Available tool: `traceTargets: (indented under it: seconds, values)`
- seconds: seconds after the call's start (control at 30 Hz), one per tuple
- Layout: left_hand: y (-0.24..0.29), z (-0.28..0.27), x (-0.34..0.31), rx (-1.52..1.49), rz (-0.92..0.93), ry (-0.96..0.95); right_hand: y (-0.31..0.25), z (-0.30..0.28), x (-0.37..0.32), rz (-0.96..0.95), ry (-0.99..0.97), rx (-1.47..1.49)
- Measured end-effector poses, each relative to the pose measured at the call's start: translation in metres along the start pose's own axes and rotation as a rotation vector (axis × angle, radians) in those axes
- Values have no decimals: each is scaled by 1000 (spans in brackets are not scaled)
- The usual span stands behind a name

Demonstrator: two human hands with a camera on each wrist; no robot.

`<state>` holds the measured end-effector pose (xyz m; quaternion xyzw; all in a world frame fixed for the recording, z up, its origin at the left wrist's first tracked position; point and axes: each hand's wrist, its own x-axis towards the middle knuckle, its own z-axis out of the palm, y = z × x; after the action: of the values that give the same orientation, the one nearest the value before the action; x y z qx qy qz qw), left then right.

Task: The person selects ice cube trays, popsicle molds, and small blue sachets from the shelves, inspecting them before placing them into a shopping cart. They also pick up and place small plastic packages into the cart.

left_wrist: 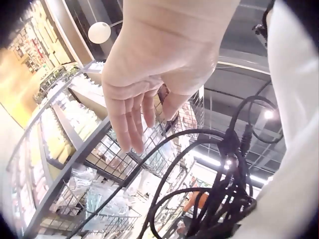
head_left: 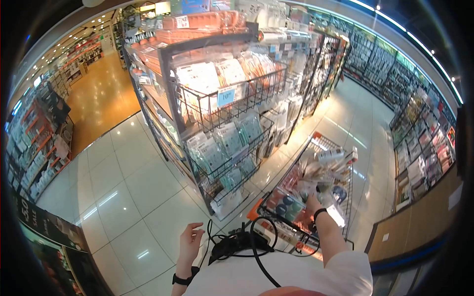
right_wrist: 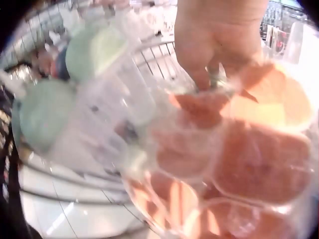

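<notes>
My right hand reaches down into a shopping cart filled with packaged goods. Up close in the right wrist view, its fingers pinch the top edge of a clear plastic pack with orange-pink sections, which looks blurred. Beside that pack lies clear packaging with pale green round pieces. My left hand is raised in front of the body, fingers loosely bent and holding nothing. Near it, black cables hang in loops at the waist.
Ahead stands a shelf unit with wire baskets of packaged goods and a blue price tag. Pale floor tiles lie to the left. Stocked racks line the right side, with a wooden counter nearer.
</notes>
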<state>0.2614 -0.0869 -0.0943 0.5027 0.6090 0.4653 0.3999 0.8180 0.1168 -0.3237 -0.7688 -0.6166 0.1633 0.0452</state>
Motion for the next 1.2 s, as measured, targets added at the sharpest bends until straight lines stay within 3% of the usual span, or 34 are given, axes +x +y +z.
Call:
traceTargets:
  seconds: [0.07, 0.17, 0.3, 0.33, 0.47, 0.53, 0.6, 0.73, 0.97, 1.07, 1.1, 1.13, 1.17, 1.2]
  values:
    - [3, 2, 1, -17, -3, 8, -24, -33, -2, 145, -285, -24]
    - [19, -1, 9, 0, 38, 6, -64, -78, -31, 59, 44, 210]
    - [33, -4, 29, 73, 101, -55, -102, -162, -57, -157, 87, 522]
    - [36, -4, 34, 99, 114, -80, -121, -189, -83, -183, 104, 675]
    - [39, 2, 45, 101, 148, -148, -181, -262, -198, -349, 322, 722]
    - [41, 5, 49, 92, 156, -174, -197, -265, -243, -429, 412, 730]
    - [35, 5, 53, 78, 174, -189, -200, -239, -277, -347, 388, 834]
    - [22, -12, 73, 87, 180, -204, -214, -178, -317, -113, 182, 449]
    - [16, -114, 114, 92, 220, -111, -323, -181, -324, -176, 240, 372]
    - [-14, -179, 124, 125, 203, -100, -406, -212, -327, -557, 312, 581]
    - [-22, -202, 127, 129, 207, -84, -432, -224, -336, -633, 229, 748]
    - [-33, -225, 124, 132, 199, -77, -447, -223, -333, -867, 123, 1114]
    - [-40, -249, 124, 133, 196, -67, -477, -229, -346, -858, 62, 1511]
    - [-47, -273, 123, 148, 180, -39, -488, -247, -331, -1141, -51, 1352]
